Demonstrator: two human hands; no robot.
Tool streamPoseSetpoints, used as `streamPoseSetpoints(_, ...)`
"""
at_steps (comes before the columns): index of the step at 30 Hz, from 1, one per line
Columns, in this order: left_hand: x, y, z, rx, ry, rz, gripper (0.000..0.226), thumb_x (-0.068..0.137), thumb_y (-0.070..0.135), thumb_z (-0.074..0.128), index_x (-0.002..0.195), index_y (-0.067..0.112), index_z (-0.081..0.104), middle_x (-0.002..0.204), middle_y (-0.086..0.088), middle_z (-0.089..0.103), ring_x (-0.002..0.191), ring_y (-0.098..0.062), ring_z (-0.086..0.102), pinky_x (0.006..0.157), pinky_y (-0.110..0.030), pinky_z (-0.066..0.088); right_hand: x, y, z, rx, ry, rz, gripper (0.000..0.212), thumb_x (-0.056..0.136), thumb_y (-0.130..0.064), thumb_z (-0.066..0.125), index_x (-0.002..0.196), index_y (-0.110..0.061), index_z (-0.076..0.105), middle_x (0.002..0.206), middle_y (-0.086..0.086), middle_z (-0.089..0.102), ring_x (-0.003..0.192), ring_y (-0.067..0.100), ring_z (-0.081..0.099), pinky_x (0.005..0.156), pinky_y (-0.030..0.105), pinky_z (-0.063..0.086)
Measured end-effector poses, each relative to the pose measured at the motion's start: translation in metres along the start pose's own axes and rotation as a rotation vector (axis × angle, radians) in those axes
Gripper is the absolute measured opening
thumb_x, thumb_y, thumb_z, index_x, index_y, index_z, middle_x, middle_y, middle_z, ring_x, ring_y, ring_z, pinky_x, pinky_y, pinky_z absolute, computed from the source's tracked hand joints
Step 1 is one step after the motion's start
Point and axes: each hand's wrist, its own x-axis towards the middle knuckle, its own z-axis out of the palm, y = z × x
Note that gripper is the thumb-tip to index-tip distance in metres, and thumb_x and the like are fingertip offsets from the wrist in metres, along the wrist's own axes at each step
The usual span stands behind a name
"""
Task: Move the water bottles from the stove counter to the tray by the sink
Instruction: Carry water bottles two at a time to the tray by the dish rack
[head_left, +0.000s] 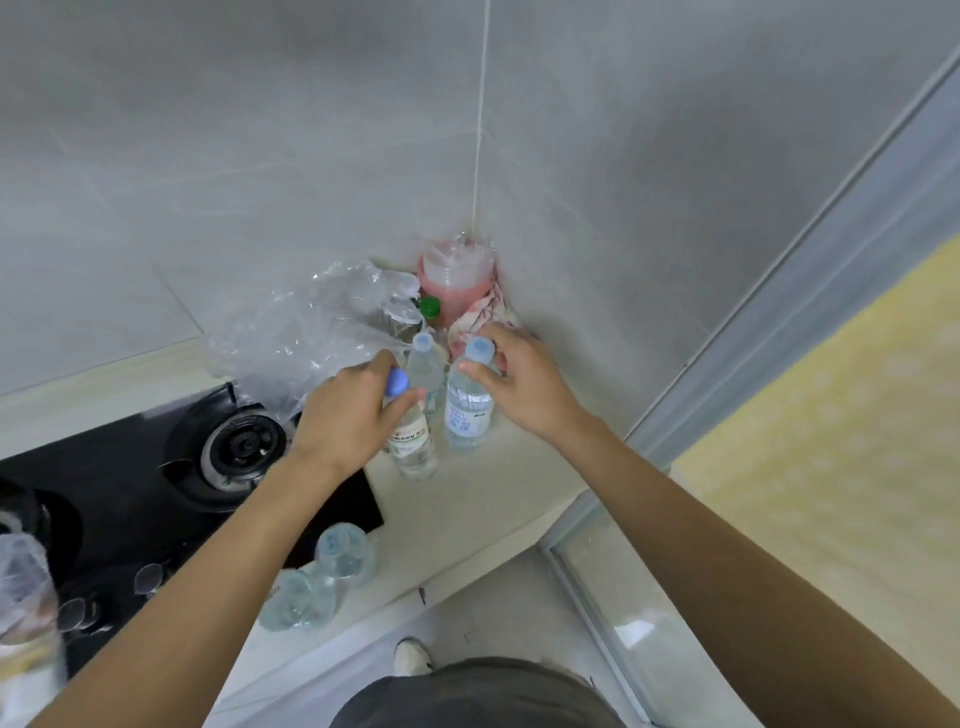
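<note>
Centre of frame, counter (467, 499) beside the black stove (130, 483). Left hand (348, 415) closed around the neck of a water bottle (413, 441), which leans slightly. Right hand (519, 384) grips the blue cap of a second bottle (467, 410), upright. Third bottle (425, 364) stands just behind, between them. Two more bottles (322, 577) lie at lower centre-left by the counter edge. Crumpled plastic bag (301, 332) left of the cluster.
</note>
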Motion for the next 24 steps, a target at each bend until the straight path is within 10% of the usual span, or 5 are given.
streamPoseSetpoints(10,-0.080,0.060,-0.031,-0.065,0.127,0.044,0.047,0.100,0.057,0.055,0.100,0.010,0.052,0.072,-0.003,0.054,0.067,-0.033,0.055,0.057,-0.040,0.041,-0.075,-0.048,-0.070,-0.029,-0.008,-0.125,0.024,0.099,-0.033,0.065,0.115,-0.014,0.064,0.103,0.000,0.066,0.095,0.009,0.044,0.087,0.037,0.046)
streamPoseSetpoints(24,-0.286,0.100,-0.128,-0.196,0.300,-0.086,0.037,0.101,0.054,0.061,0.092,0.018,0.055,0.062,0.006,0.048,0.054,-0.006,0.043,0.050,-0.020,0.029,-0.212,-0.181,-0.091,0.171,-0.114,-0.266,0.042,0.091,-0.052,0.058,0.098,-0.012,0.065,0.065,-0.014,0.044,0.062,0.003,0.041,0.063,0.030,0.035)
